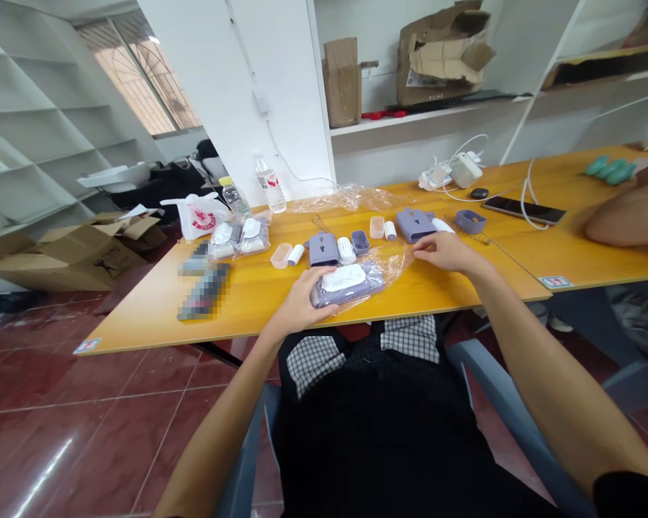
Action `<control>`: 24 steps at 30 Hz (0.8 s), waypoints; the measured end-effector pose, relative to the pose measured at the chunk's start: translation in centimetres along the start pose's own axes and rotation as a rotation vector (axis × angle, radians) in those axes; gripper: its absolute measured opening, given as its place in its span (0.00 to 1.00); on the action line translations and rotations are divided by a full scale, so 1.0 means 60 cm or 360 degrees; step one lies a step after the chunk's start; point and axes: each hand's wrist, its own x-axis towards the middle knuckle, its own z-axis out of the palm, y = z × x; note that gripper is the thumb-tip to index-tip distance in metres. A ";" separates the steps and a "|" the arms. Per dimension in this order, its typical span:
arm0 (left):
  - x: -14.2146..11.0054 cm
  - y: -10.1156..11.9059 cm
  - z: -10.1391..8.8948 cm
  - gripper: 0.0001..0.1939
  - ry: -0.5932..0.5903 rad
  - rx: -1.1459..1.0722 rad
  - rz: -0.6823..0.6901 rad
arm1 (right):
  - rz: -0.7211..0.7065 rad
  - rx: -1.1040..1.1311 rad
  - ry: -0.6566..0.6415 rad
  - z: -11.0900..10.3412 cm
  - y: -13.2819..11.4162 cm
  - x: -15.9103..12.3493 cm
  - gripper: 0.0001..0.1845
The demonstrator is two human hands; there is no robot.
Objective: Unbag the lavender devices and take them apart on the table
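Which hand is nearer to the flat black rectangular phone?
Right. The right hand is left of the phone and closer to the person, at the loose end of the clear plastic bag; the left hand is much farther left, gripping the bagged purple item.

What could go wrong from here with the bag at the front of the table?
1. The bag, gripped at one end by the left hand, lies near the table's front edge; a slip might drop it.
2. The right hand is at the bag's thin, clear end; a hard pull might tear it.
3. Small white cylinders sit loose behind the bag; a knock could shift them.
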 end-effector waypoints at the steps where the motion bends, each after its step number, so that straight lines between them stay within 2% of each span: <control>1: 0.000 0.003 0.001 0.36 0.0003 0.0023 0.0003 | 0.0002 -0.0122 0.0077 -0.005 -0.004 0.001 0.06; 2: 0.001 0.006 0.003 0.37 0.0008 0.0043 0.0000 | -0.0026 -0.0184 0.0153 -0.008 -0.014 0.001 0.04; 4: 0.002 0.011 0.006 0.40 0.0019 0.0078 -0.0032 | -0.0128 -0.0140 0.0188 -0.006 -0.050 -0.004 0.08; 6: 0.003 0.014 0.007 0.44 0.0014 0.0115 -0.0088 | -0.0252 -0.0007 0.0117 0.004 -0.090 -0.013 0.11; 9: 0.003 0.012 0.008 0.44 0.0004 0.0125 -0.0134 | -0.0362 0.0095 -0.0130 0.027 -0.129 -0.025 0.14; 12: 0.000 0.010 0.007 0.41 0.0013 0.0118 -0.0078 | -0.0281 -0.0071 -0.0240 0.041 -0.123 -0.026 0.18; 15: -0.004 0.012 0.008 0.39 0.0062 0.0179 0.0051 | -0.0066 -0.0129 -0.0406 0.037 -0.095 -0.021 0.13; 19: -0.009 0.016 0.011 0.35 0.0197 0.0327 0.0166 | -0.0021 0.0123 -0.0698 0.024 -0.083 -0.020 0.05; 24: -0.009 0.012 0.011 0.35 0.0296 0.0181 0.0283 | -0.0021 0.0490 -0.0862 0.025 -0.110 -0.029 0.13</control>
